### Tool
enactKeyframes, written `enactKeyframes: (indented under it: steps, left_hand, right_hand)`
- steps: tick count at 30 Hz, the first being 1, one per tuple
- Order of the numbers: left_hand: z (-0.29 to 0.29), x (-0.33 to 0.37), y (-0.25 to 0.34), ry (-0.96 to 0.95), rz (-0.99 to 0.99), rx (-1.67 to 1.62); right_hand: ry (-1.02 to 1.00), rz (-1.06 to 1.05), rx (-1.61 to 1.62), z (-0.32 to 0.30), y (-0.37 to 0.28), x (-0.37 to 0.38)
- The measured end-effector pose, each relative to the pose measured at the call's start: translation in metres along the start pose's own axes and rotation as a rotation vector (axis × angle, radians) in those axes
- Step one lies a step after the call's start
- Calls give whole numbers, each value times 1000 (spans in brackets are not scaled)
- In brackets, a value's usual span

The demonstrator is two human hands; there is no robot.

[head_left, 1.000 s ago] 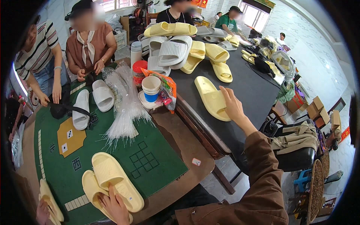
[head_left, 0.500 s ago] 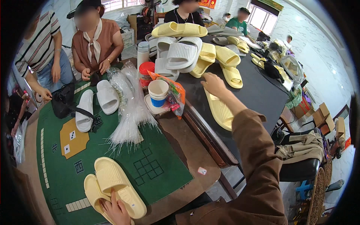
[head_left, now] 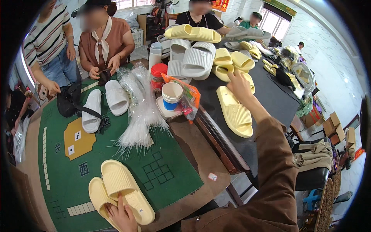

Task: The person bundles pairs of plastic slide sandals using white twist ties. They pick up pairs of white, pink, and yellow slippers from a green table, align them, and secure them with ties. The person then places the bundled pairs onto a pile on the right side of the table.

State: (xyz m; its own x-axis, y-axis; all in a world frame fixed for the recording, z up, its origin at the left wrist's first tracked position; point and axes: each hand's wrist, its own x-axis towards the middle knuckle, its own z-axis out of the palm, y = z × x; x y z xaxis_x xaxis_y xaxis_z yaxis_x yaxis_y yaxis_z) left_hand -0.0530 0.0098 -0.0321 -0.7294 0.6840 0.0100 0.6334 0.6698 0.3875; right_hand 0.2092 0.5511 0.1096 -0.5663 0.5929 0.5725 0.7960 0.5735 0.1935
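My left hand (head_left: 123, 215) rests on a stacked pair of pale yellow slippers (head_left: 120, 192) at the near edge of the green mat (head_left: 100, 154), fingers laid over the heel. My right hand (head_left: 239, 83), in a brown sleeve, reaches across the dark table (head_left: 270, 100) with fingers spread, above a single pale yellow slipper (head_left: 235, 112) and close to another yellow slipper (head_left: 247, 82) beyond it. It holds nothing that I can see.
A bundle of clear plastic ties (head_left: 141, 116), two white slippers (head_left: 104, 102), a paper cup (head_left: 172, 96), a red-lidded jar (head_left: 158, 75) and a snack bag (head_left: 188, 98) lie mid-table. Grey and yellow slippers (head_left: 201, 54) pile at the back. Several people stand around.
My right hand has reached farther forward and left over the dark table, past the single yellow slipper. My left hand has stayed on the stacked pair.
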Motion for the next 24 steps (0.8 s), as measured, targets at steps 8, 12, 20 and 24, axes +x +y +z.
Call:
enactKeyframes:
  steps: [8,12,20,24]
  left_hand:
    - [8,1,0,73,60,19]
    - [-2,3,14,16,46,-42]
    - [11,-2,-18,181,143,-25]
    - [1,-3,-20,203,196,28]
  right_hand:
    - [4,-5,179,-40,-5,-96]
    - [-83,3,217,-54,0,-96]
    - [-93,279,695,-167,-104,-191]
    - [-14,567,1149,-174,-189,-218]
